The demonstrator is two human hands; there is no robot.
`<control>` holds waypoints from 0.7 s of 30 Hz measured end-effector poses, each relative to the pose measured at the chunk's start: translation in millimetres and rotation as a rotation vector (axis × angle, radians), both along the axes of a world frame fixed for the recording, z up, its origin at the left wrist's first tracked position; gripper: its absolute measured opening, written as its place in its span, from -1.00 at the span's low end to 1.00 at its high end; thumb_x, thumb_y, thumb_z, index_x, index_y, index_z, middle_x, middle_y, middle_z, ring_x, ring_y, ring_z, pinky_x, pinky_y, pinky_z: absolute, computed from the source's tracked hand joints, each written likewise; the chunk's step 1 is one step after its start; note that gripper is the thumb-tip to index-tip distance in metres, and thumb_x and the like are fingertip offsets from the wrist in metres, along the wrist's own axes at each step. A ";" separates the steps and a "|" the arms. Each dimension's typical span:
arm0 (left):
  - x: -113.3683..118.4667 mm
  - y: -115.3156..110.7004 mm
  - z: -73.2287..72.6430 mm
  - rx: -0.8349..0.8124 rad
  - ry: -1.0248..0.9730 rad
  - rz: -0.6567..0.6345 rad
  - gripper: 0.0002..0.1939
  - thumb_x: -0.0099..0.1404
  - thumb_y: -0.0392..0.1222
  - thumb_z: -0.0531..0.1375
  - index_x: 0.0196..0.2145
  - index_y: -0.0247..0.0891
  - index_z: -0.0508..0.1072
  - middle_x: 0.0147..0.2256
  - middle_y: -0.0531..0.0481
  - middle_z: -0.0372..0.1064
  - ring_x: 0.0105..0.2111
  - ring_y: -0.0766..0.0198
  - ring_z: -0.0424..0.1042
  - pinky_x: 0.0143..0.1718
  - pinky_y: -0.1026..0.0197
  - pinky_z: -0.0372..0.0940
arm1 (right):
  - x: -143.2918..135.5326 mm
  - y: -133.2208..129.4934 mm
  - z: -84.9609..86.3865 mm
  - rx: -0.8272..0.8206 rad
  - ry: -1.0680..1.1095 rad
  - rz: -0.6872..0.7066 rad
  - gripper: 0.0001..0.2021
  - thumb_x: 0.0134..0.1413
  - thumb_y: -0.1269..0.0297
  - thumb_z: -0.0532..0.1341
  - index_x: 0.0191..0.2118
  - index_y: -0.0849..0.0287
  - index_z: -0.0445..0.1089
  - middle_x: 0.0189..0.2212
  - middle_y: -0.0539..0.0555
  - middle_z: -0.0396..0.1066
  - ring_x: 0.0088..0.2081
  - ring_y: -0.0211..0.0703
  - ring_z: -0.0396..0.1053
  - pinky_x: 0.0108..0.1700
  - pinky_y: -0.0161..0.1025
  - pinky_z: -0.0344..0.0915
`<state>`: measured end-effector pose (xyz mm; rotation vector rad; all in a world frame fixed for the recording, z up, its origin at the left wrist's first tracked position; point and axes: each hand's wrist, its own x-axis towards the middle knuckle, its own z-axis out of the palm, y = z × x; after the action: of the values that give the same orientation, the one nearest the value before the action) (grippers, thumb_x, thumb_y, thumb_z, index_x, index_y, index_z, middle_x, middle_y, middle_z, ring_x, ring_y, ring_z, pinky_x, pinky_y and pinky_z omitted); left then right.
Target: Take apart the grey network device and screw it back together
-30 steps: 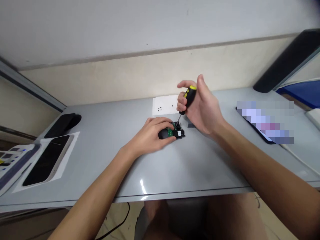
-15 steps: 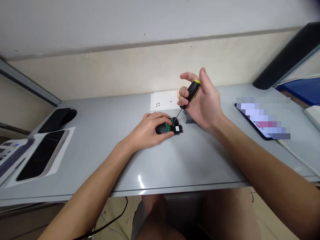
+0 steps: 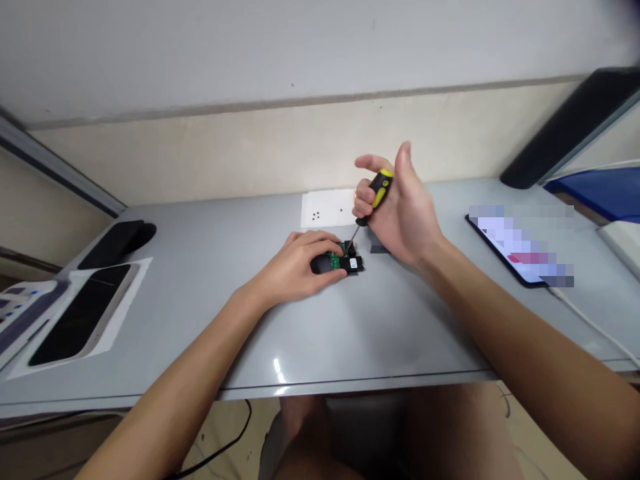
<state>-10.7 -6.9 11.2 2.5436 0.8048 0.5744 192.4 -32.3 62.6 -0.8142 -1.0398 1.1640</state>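
Observation:
On the grey desk lies a small black device with a green circuit board (image 3: pixel 335 261) exposed. My left hand (image 3: pixel 300 267) grips it from the left, thumb along the near side and fingers over the far side. My right hand (image 3: pixel 400 213) holds a black and yellow screwdriver (image 3: pixel 379 192), its thumb and index finger raised off the handle. The screwdriver's shaft slants down to the left, and its tip meets the device near a black part. Partly hidden behind my right hand sits a dark grey piece (image 3: pixel 379 244).
Several tiny dark screws lie on white paper (image 3: pixel 327 217) behind the device. To the right is a lit phone (image 3: pixel 520 250) with a white cable (image 3: pixel 590 323). At left, another dark-screened phone (image 3: pixel 83 313) rests on paper, near a black object (image 3: pixel 117 243).
The screwdriver handle has turned in my right hand, showing more yellow now, and leans a little differently. My left hand stays on the device. The whole view has shifted slightly.

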 end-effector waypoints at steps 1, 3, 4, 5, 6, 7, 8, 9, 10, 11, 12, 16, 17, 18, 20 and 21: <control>0.1 -0.3 0.6 -0.004 0.000 0.004 -0.75 0.40 0.05 0.30 -0.08 -0.10 0.59 0.13 -0.08 0.53 0.18 -0.06 0.48 0.34 -0.20 0.18 | 0.1 -0.3 0.0 0.002 0.002 0.011 -0.51 0.19 -0.34 0.29 -0.19 0.02 0.40 -0.48 -0.05 0.22 -0.40 -0.20 0.31 -0.34 -0.20 0.32; -0.1 -0.7 1.2 -0.003 0.003 0.005 -0.75 0.40 0.06 0.30 -0.08 -0.09 0.60 0.13 -0.09 0.53 0.19 -0.07 0.48 0.34 -0.21 0.19 | 0.8 -1.1 -0.2 -0.005 -0.005 0.040 -0.57 0.17 -0.24 0.35 -0.17 0.02 0.41 -0.38 -0.01 0.32 -0.30 -0.16 0.38 -0.26 -0.19 0.37; -0.3 -0.9 1.2 0.003 0.005 0.002 -0.75 0.41 0.06 0.29 -0.08 -0.09 0.60 0.13 -0.09 0.53 0.19 -0.07 0.48 0.33 -0.21 0.19 | 1.1 -1.4 -0.4 -0.008 -0.005 0.047 -0.60 0.13 -0.19 0.40 -0.19 0.02 0.40 -0.35 0.00 0.34 -0.26 -0.15 0.40 -0.23 -0.19 0.38; -0.4 -0.9 1.1 0.012 0.007 -0.002 -0.75 0.41 0.06 0.28 -0.07 -0.09 0.60 0.14 -0.09 0.53 0.18 -0.07 0.48 0.33 -0.20 0.20 | 1.4 -1.6 -0.6 -0.008 -0.002 0.047 -0.60 0.09 -0.14 0.45 -0.23 0.02 0.38 -0.33 0.00 0.35 -0.23 -0.15 0.41 -0.21 -0.19 0.39; -0.6 -0.9 0.9 0.021 0.008 -0.007 -0.75 0.42 0.06 0.27 -0.07 -0.09 0.59 0.13 -0.09 0.53 0.18 -0.06 0.48 0.32 -0.19 0.21 | 1.5 -1.8 -0.9 -0.006 0.003 0.038 -0.58 0.05 -0.11 0.49 -0.26 0.02 0.34 -0.34 -0.01 0.35 -0.23 -0.16 0.41 -0.20 -0.20 0.39; -0.7 -0.8 0.5 0.028 0.008 -0.012 -0.75 0.43 0.06 0.27 -0.07 -0.09 0.59 0.13 -0.09 0.53 0.18 -0.06 0.48 0.31 -0.18 0.22 | 1.5 -1.7 -1.1 -0.005 0.006 0.024 -0.56 0.02 -0.09 0.52 -0.29 0.02 0.30 -0.37 -0.03 0.32 -0.25 -0.18 0.39 -0.22 -0.21 0.38; -0.7 -0.6 0.2 0.031 0.005 -0.018 -0.76 0.44 0.06 0.26 -0.07 -0.09 0.58 0.13 -0.09 0.54 0.18 -0.05 0.48 0.31 -0.16 0.22 | 1.4 -1.5 -1.3 -0.008 0.002 0.010 -0.53 0.01 -0.10 0.52 -0.31 0.02 0.27 -0.41 -0.06 0.28 -0.30 -0.20 0.36 -0.24 -0.21 0.36; -0.7 -0.5 0.0 0.029 0.002 -0.022 -0.76 0.44 0.06 0.26 -0.07 -0.10 0.57 0.12 -0.08 0.54 0.18 -0.04 0.48 0.30 -0.15 0.22 | 1.3 -1.1 -1.5 -0.016 -0.008 -0.002 -0.51 0.02 -0.14 0.51 -0.33 0.02 0.25 -0.47 -0.08 0.21 -0.36 -0.21 0.32 -0.28 -0.21 0.34; -0.6 -0.3 -0.2 0.024 -0.002 -0.024 -0.76 0.44 0.06 0.27 -0.08 -0.10 0.55 0.12 -0.08 0.54 0.18 -0.04 0.49 0.30 -0.15 0.22 | 1.3 -0.5 -1.7 -0.024 -0.020 -0.008 -0.50 0.04 -0.18 0.49 -0.33 0.01 0.25 -0.51 -0.11 0.15 -0.42 -0.23 0.27 -0.31 -0.21 0.31; -0.6 -0.2 -0.2 0.015 -0.003 -0.022 -0.76 0.43 0.07 0.27 -0.10 -0.11 0.54 0.12 -0.07 0.54 0.17 -0.04 0.49 0.29 -0.14 0.23 | 1.4 0.1 -1.9 -0.028 -0.026 -0.010 -0.50 0.06 -0.24 0.45 -0.32 0.01 0.26 -0.54 -0.13 0.09 -0.46 -0.24 0.21 -0.34 -0.21 0.29; -0.5 -0.1 -0.2 0.004 -0.003 -0.015 -0.76 0.41 0.07 0.28 -0.12 -0.11 0.52 0.11 -0.07 0.55 0.15 -0.04 0.50 0.27 -0.14 0.24 | 1.7 0.8 -2.1 -0.028 -0.024 -0.006 -0.50 0.08 -0.29 0.41 -0.30 0.00 0.29 -0.56 -0.14 0.06 -0.48 -0.24 0.19 -0.36 -0.21 0.27; -0.4 -0.3 0.2 -0.019 -0.001 0.019 -0.75 0.38 0.08 0.29 -0.17 -0.13 0.47 0.05 -0.07 0.57 0.09 -0.03 0.52 0.23 -0.16 0.28 | 4.0 1.9 -2.7 -0.001 0.036 0.054 -0.54 0.15 -0.31 0.34 -0.16 -0.01 0.40 -0.49 -0.09 0.22 -0.42 -0.22 0.28 -0.30 -0.20 0.31; -0.5 -0.4 0.3 -0.015 -0.004 0.016 -0.75 0.38 0.08 0.29 -0.15 -0.13 0.47 0.05 -0.07 0.56 0.09 -0.03 0.52 0.24 -0.16 0.28 | 4.5 1.5 -2.7 -0.006 0.034 0.071 -0.56 0.14 -0.27 0.37 -0.16 -0.01 0.40 -0.45 -0.07 0.28 -0.38 -0.21 0.32 -0.27 -0.20 0.33; -0.6 -0.6 0.3 -0.007 -0.008 0.007 -0.75 0.39 0.08 0.28 -0.14 -0.12 0.49 0.06 -0.06 0.56 0.11 -0.03 0.51 0.25 -0.16 0.27 | 4.7 0.9 -2.5 -0.015 0.025 0.080 -0.56 0.10 -0.24 0.41 -0.17 -0.01 0.40 -0.40 -0.05 0.33 -0.34 -0.20 0.36 -0.25 -0.20 0.35; -0.7 -0.8 0.4 0.008 -0.013 -0.011 -0.77 0.41 0.06 0.28 -0.11 -0.10 0.52 0.08 -0.05 0.55 0.14 -0.03 0.50 0.28 -0.15 0.24 | 4.3 -0.6 -2.1 -0.035 0.001 0.072 -0.51 0.01 -0.24 0.47 -0.23 0.00 0.34 -0.34 -0.02 0.39 -0.27 -0.17 0.40 -0.23 -0.19 0.36; -0.6 -0.8 0.5 0.014 -0.012 -0.017 -0.78 0.42 0.06 0.27 -0.10 -0.09 0.53 0.09 -0.05 0.55 0.15 -0.03 0.50 0.29 -0.14 0.23 | 3.7 -1.0 -2.0 -0.039 -0.007 0.058 -0.47 -0.04 -0.25 0.49 -0.27 0.01 0.30 -0.34 -0.01 0.38 -0.27 -0.16 0.40 -0.24 -0.19 0.36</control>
<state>-11.3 -7.7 11.7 2.5542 0.7771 0.5917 196.1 -33.4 60.6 -0.8241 -1.0557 1.2346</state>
